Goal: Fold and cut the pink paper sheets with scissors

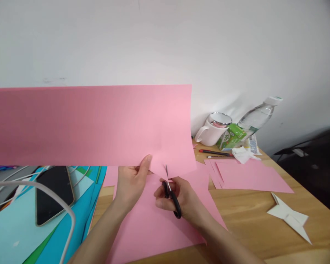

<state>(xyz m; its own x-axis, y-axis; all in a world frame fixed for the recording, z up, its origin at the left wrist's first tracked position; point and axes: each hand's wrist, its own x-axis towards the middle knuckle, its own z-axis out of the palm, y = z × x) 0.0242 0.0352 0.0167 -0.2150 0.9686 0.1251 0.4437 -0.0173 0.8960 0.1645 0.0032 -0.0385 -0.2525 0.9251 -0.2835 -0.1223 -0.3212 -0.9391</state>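
My left hand (133, 183) pinches the lower edge of a long pink paper sheet (93, 124), thumb in front and the other fingers mostly behind it. The sheet stands raised across the view. In my right hand (181, 196) are black-handled scissors (175, 201), fingers in the loops. Their blades meet the sheet's lower edge, just right of my left hand, where a cut parts the paper. Under both hands, another pink sheet (154, 234) lies flat on the wooden table (242, 205).
Pink sheets (253, 176) lie at the right beside a folded white paper piece (290, 218). Behind them are a white mug (212, 130), a green carton (232, 136), a leaning bottle (258, 115) and a pen (214, 152). At the left, a phone (55, 194) and a white cable (70, 216) lie over coloured paper.
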